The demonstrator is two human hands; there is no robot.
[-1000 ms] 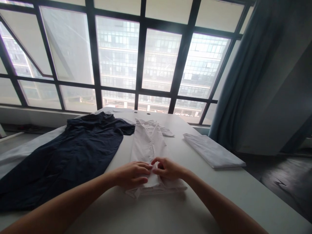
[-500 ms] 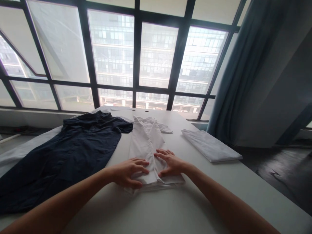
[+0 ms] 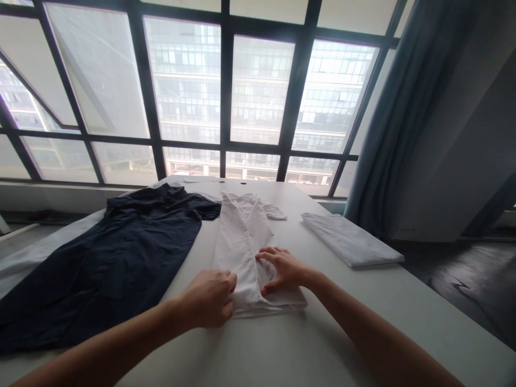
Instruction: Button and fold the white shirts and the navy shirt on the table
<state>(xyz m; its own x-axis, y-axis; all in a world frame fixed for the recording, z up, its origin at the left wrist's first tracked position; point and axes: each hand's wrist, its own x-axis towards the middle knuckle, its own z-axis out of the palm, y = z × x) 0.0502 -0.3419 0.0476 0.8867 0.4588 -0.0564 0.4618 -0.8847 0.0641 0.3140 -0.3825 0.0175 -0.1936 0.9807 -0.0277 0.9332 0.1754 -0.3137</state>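
1. On the worktop (image 3: 382,317), the white shirt (image 3: 236,250) lies between the left and right edges, folded end nearest us.
2. Our left hand (image 3: 213,298) is curled onto its near left corner; fingertips are hidden, but we seem to be pinching cloth.
3. Apart from it, our right hand (image 3: 281,270) spreads over the shirt, probably steadying the layers.
4. The dark garment (image 3: 133,258) leftward and folded white cloth (image 3: 350,239) by the right edge leave us room.
5. We can read no labels.
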